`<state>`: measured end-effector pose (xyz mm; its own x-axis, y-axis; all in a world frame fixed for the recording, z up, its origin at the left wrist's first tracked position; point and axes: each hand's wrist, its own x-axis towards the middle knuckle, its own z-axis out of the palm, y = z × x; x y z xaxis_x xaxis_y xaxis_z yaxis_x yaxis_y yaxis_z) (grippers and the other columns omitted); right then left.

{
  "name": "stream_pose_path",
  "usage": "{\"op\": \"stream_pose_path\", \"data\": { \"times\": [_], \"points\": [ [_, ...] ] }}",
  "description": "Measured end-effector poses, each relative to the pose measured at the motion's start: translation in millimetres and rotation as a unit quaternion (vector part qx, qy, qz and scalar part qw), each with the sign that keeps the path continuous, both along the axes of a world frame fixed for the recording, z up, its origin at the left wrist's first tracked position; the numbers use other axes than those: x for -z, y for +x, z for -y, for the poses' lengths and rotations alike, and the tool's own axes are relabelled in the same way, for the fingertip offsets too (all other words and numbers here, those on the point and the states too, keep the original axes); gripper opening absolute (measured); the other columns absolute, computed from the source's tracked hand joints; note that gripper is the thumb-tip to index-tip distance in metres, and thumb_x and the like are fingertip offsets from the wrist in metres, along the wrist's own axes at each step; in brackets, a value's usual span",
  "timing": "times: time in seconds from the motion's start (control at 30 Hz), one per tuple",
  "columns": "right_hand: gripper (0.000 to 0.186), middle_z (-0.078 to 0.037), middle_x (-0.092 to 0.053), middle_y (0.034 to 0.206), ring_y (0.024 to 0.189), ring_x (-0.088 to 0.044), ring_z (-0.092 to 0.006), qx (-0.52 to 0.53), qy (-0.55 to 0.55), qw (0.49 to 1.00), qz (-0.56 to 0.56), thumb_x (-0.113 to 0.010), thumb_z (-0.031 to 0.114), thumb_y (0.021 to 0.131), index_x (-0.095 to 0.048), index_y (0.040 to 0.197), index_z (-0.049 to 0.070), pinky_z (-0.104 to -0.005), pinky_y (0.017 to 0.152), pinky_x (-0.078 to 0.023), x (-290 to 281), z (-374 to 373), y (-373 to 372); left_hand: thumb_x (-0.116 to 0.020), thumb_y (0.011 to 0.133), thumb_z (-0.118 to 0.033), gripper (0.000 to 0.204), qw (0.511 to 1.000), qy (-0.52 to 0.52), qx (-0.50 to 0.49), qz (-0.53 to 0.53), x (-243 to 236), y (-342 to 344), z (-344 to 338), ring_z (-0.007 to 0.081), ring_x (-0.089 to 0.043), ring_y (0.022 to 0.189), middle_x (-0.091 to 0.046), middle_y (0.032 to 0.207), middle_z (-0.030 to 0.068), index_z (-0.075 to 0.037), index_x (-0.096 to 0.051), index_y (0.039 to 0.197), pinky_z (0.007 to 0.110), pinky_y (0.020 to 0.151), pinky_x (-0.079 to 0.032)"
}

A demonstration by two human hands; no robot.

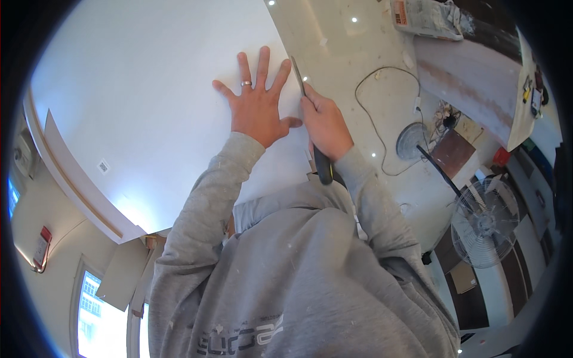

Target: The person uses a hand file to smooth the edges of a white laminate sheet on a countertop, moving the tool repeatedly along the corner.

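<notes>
Across the upper left, a broad white panel (155, 107): probably stiff, awkwardly heavy, slick-faced, prone to chipping along the rim; best lifted by opposite edges. Flat on that face near the right-hand edge, the left hand (256, 110), fingers spread, grasping nothing. Just beside the edge, the right hand (327, 125), wrapped around a slim tool (298, 75) with a black handle (323, 166): likely light and rigid, safest gripped by the handle, clear of the blade. Blade-to-edge contact: cannot tell.
</notes>
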<state>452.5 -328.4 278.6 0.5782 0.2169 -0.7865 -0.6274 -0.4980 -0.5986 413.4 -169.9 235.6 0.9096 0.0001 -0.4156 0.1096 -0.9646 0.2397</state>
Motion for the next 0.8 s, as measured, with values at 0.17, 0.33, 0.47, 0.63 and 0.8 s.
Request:
{"op": "stream_pose_path", "data": {
  "times": [0.17,0.33,0.47,0.63,0.8],
  "points": [
    [0.056,-0.017,-0.069,0.076,0.046,-0.063,-0.0265,0.005,-0.021,1.0,0.001,-0.044,0.021,0.112,-0.05,0.162,-0.003,-0.0414,0.056,-0.057,-26.0,-6.9,-12.5,-0.095,0.073,-0.063,0.126,0.999,0.017,0.005,0.04,6.1,-4.6,1.8,0.05,0.003,0.17,-0.004,0.188,0.0092,-0.034,-0.029,0.177,0.098,0.108,-0.016],
    [0.057,-0.014,-0.067,0.073,0.046,-0.062,-0.0231,0.0,-0.031,0.999,-0.014,-0.047,0.022,0.113,-0.046,0.165,-0.001,-0.0404,0.05,-0.054,24.7,20.0,-2.2,-0.094,0.074,-0.064,0.127,1.0,0.009,0.012,0.003,2.3,-1.2,1.3,0.0515,0.002,0.17,-0.003,0.189,0.0095,-0.033,-0.027,0.178,0.098,0.109,-0.015],
    [0.059,-0.001,-0.05,0.067,0.043,-0.048,-0.0115,0.082,0.069,0.994,-0.033,-0.048,0.027,0.117,-0.04,0.17,0.001,-0.0298,0.042,-0.045,6.2,58.3,-9.2,-0.091,0.076,-0.068,0.128,1.0,0.009,0.001,0.024,3.1,-7.4,3.9,0.0496,0.002,0.171,-0.003,0.189,0.0077,-0.036,-0.023,0.179,0.095,0.111,-0.018],
    [0.057,0.001,-0.05,0.07,0.042,-0.046,-0.0093,0.128,0.092,0.983,-0.093,-0.049,0.028,0.119,-0.043,0.17,0.004,-0.0267,0.041,-0.043,-6.6,79.5,-28.9,-0.09,0.077,-0.068,0.126,0.999,0.005,0.01,0.037,10.6,-13.7,5.7,0.0494,0.003,0.171,-0.005,0.189,0.0075,-0.037,-0.023,0.178,0.096,0.111,-0.017],
    [0.057,0.001,-0.051,0.072,0.043,-0.047,-0.0083,0.135,0.104,0.981,-0.091,-0.054,0.032,0.118,-0.047,0.167,0.003,-0.0254,0.041,-0.041,-18.2,73.4,-37.0,-0.09,0.076,-0.068,0.124,0.998,-0.017,0.009,0.055,13.8,-14.4,4.2,0.0485,0.002,0.171,-0.008,0.189,0.006,-0.039,-0.026,0.177,0.097,0.112,-0.016]
  ]
}}
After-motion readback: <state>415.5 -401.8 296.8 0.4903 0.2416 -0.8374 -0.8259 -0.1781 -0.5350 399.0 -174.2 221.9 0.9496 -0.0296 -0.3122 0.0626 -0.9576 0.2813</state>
